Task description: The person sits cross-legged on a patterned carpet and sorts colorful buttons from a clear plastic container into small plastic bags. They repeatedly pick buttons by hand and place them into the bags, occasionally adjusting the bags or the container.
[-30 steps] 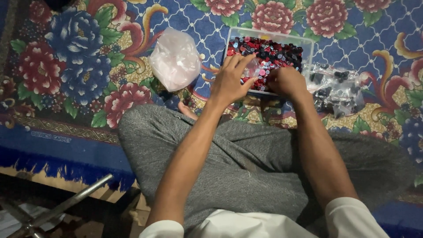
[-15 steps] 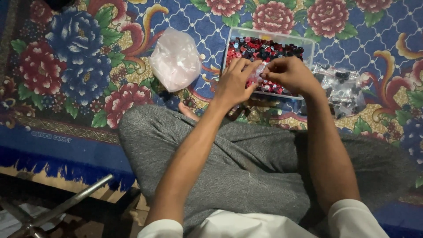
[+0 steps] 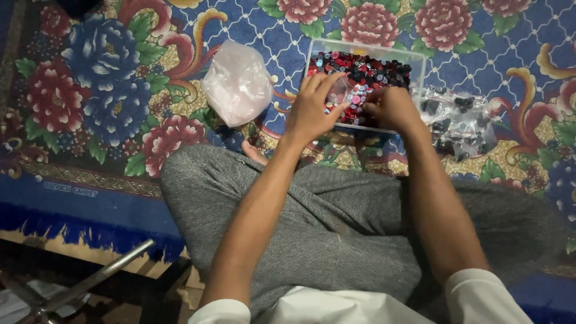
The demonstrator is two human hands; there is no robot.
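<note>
A clear plastic box on the carpet holds several small red, black and blue round pieces. My left hand hovers over the box's front left part, thumb and fingers pinched on a small clear pouch. My right hand is just to its right over the box, fingers curled with the tips pointing at the pouch. What those fingertips hold is hidden. Both forearms reach out over my crossed legs in grey trousers.
A pinkish-white plastic bag lies left of the box. A clear bag of dark pieces lies to its right. All rest on a floral blue and red carpet. A metal bar lies beyond the carpet's fringe at lower left.
My left hand was spread open over the box and has closed on the small pouch. My right hand has shifted left across the box to meet it.
</note>
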